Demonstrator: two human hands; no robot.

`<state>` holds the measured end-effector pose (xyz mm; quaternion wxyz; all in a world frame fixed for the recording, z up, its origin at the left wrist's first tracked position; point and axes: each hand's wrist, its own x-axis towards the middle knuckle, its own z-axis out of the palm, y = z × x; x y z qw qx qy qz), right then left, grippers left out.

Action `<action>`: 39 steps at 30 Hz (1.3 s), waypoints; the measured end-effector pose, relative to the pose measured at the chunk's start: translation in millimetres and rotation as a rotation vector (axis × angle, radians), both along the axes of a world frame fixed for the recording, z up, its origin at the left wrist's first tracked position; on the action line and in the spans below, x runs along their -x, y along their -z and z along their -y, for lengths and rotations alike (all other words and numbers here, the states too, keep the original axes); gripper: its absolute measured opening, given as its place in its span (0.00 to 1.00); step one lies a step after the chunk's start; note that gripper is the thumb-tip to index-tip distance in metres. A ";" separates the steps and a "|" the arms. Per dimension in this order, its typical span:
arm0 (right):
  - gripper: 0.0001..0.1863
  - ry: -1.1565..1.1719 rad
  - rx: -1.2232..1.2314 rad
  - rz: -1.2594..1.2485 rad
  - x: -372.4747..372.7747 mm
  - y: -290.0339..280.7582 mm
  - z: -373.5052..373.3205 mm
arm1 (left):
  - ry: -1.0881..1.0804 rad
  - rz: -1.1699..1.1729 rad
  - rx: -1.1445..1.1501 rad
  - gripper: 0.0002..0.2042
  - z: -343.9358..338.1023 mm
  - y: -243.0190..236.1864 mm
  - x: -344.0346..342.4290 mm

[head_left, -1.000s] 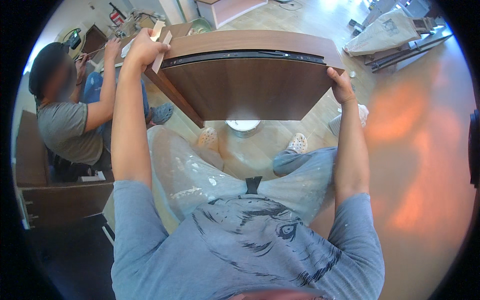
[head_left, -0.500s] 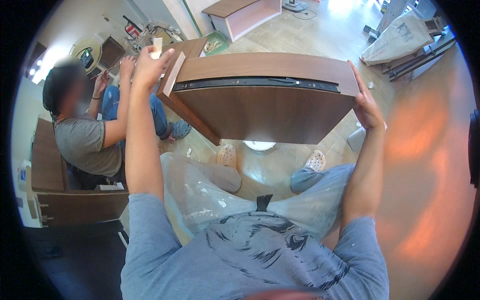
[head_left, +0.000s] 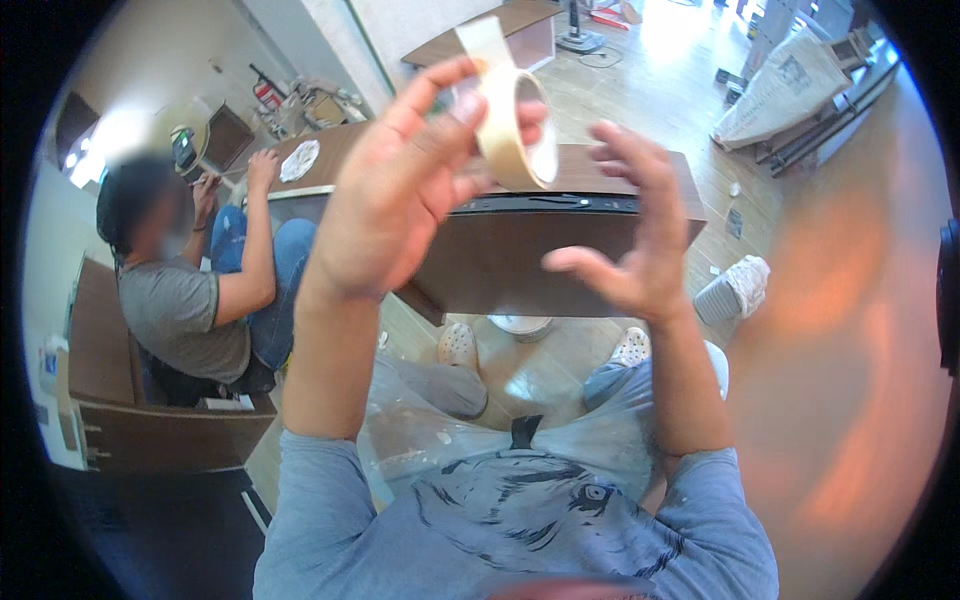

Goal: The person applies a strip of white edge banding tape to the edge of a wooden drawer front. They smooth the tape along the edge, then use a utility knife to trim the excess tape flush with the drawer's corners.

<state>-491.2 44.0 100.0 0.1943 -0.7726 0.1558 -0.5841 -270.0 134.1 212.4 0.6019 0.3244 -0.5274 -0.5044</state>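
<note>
My left hand (head_left: 400, 190) is raised in front of me, closed on a roll of cream masking tape (head_left: 503, 135). A short loose end of the tape sticks up above the fingers. To the right, my right hand (head_left: 640, 225) is lifted with thumb and fingers spread, holding nothing. Behind both hands stands a brown wooden drawer (head_left: 540, 260), its upper left part hidden by my left hand. A black metal drawer slide (head_left: 545, 203) runs along its upper side.
A co-worker (head_left: 185, 300) sits at the left, hands raised. Beyond the drawer is a brown-topped white cabinet piece (head_left: 490, 35). A small bin with white plastic (head_left: 735, 290) stands right of my feet. A large white sack (head_left: 785, 88) leans at the far right.
Both my hands have left the drawer's ends and come together above its near side. The tape roll now shows fully in my left hand. The drawer appears lower in view.
</note>
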 end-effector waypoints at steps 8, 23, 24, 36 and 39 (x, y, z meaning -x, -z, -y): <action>0.31 0.006 -0.109 0.194 -13.9 -8.2 -6.1 | -0.047 0.134 -0.119 0.35 3.9 8.4 25.7; 0.30 -0.013 -0.067 0.138 13.4 -14.4 -17.7 | 0.128 0.464 -0.262 0.34 -17.4 33.3 -2.0; 0.31 -0.003 -0.064 0.133 13.7 -14.2 -18.8 | 0.157 0.476 -0.275 0.34 -20.9 36.1 3.0; 0.34 -0.049 -0.056 0.010 7.8 -21.1 -19.3 | -0.153 0.429 -0.309 0.10 -9.2 31.3 -23.3; 0.35 -0.162 -0.083 -0.043 1.6 -29.7 -18.1 | -0.195 0.526 -0.308 0.08 -5.8 20.9 -42.6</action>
